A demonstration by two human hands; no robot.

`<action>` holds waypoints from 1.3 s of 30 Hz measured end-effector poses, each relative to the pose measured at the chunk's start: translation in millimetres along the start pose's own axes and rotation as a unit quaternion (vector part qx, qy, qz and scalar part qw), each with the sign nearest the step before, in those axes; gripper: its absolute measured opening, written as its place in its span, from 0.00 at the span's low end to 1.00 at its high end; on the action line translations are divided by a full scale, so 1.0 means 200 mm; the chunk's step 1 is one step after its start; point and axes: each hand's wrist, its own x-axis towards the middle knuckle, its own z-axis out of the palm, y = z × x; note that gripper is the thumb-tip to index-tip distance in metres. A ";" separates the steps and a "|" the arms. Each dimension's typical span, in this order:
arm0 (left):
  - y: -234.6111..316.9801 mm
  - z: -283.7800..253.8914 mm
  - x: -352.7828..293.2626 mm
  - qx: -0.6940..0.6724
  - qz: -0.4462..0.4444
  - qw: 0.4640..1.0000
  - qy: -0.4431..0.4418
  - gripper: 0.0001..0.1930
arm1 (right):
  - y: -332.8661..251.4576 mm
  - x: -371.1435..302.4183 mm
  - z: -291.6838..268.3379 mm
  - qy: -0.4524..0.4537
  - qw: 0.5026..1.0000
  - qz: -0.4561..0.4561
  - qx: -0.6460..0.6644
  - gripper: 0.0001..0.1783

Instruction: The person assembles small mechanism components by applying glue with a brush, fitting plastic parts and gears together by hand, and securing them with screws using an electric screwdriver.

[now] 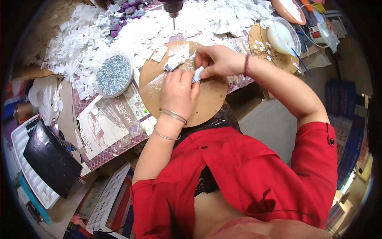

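My right hand (pixel 219 61) pinches a small pale white plastic piece (pixel 198 74) between thumb and fingers, above a round brown board (pixel 211 103). Close on its left, my left hand (pixel 180 88) is closed with its fingers curled and its thumb near that piece. Its fingertips are turned away, so what they hold is hidden. Just beyond them is a white plastic housing (pixel 174 62) with a dark end. Flat white squares (pixel 159 53) lie at the board's far edge. A drill-like tool (pixel 173 10) with a thin bit points down beyond the board.
A round tub of small silvery metal parts (pixel 114 74) stands left of the board. White plastic pieces (pixel 85 44) heap across the far table, with purple-and-grey parts (pixel 115 28) among them. At right, a tub of white paste (pixel 280 36) with a blue stick rests on another brown disc (pixel 258 42).
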 end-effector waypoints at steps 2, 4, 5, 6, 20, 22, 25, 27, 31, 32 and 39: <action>0.01 -0.01 -0.01 -0.015 -0.010 1.000 -0.016 0.11 | 0.06 -0.09 0.08 0.081 0.988 -0.128 -0.036 0.16; 0.00 -0.05 -0.03 -0.020 -0.019 0.999 -0.032 0.11 | 0.05 -0.16 0.15 0.147 0.956 -0.218 -0.129 0.14; -0.01 -0.06 -0.04 -0.020 -0.018 0.999 -0.035 0.11 | 0.07 -0.15 0.17 0.171 0.943 -0.243 -0.148 0.13; -0.01 -0.07 -0.05 -0.020 -0.016 0.999 -0.039 0.11 | 0.08 -0.13 0.18 0.195 0.929 -0.267 -0.166 0.13; 0.03 -0.10 -0.08 0.002 -0.038 0.997 -0.066 0.12 | -0.08 -0.05 0.12 0.036 0.999 -0.005 0.007 0.13; 0.02 -0.09 -0.07 -0.013 -0.038 0.997 -0.058 0.12 | -0.01 -0.11 0.17 0.095 0.990 -0.107 -0.013 0.12; 0.08 -0.06 -0.12 -0.043 -0.037 0.997 -0.049 0.14 | 0.11 -0.22 0.28 0.169 0.960 -0.224 -0.014 0.10; 0.07 -0.05 -0.14 -0.062 -0.036 0.997 -0.038 0.14 | 0.10 -0.25 0.33 0.183 0.959 -0.212 0.040 0.12; 0.06 -0.08 -0.14 -0.115 -0.006 0.993 -0.009 0.14 | 0.12 -0.24 0.35 0.220 0.942 -0.240 0.080 0.10; 0.07 -0.09 -0.14 -0.119 0.009 0.993 0.014 0.13 | 0.13 -0.23 0.36 0.231 0.928 -0.285 0.058 0.08; 0.12 -0.07 -0.18 -0.100 0.000 0.993 0.070 0.14 | 0.08 -0.22 0.42 0.260 0.914 -0.286 0.124 0.07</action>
